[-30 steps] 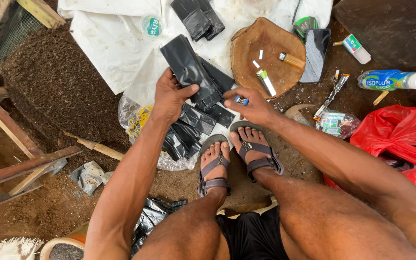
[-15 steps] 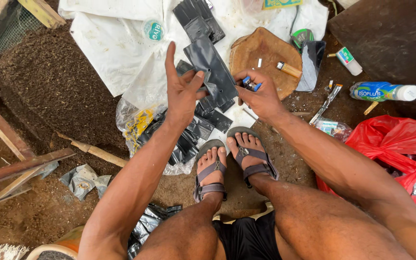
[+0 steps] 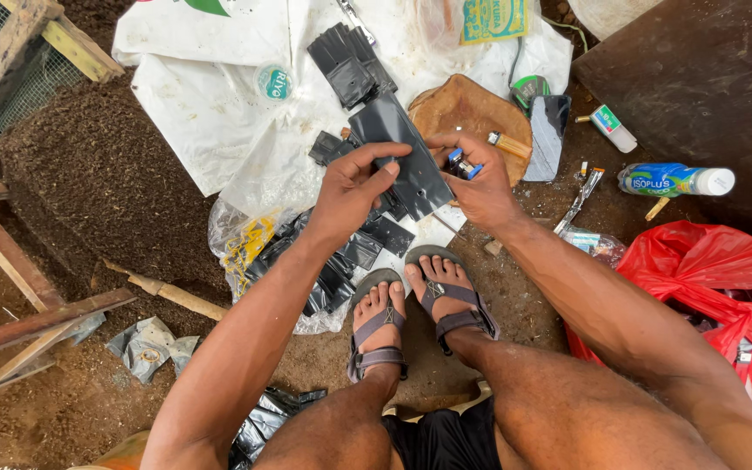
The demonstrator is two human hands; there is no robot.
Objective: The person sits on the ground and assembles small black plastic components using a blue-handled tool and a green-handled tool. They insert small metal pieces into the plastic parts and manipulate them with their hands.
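Above the sandalled feet (image 3: 419, 318), both hands meet on a flat black bag (image 3: 402, 157) held over the ground. Its long shape runs tilted from upper left to lower right, and small pale dots show on its face. The left hand (image 3: 354, 187) grips the bag's left edge, thumb on top and fingers curled beneath it. The right hand (image 3: 479, 178) pinches the bag's right edge while also clasping a small blue tool (image 3: 461, 164) between thumb and fingers; what kind of tool it is cannot be told. Under and behind the bag lies a white sack (image 3: 219, 96) spread on the dirt, with another stack of black bags (image 3: 350, 65) on it near the top and more of them spilling from a clear plastic wrap (image 3: 306, 261) just left of the feet. Just beyond the right hand sits a round wooden board (image 3: 463, 109), with a phone (image 3: 548, 135) beside it. Farther right lie a small white tube (image 3: 611, 129) and a blue-labelled bottle (image 3: 676, 180), well apart from the hands. A red plastic bag (image 3: 715, 296) lies beside the right forearm.
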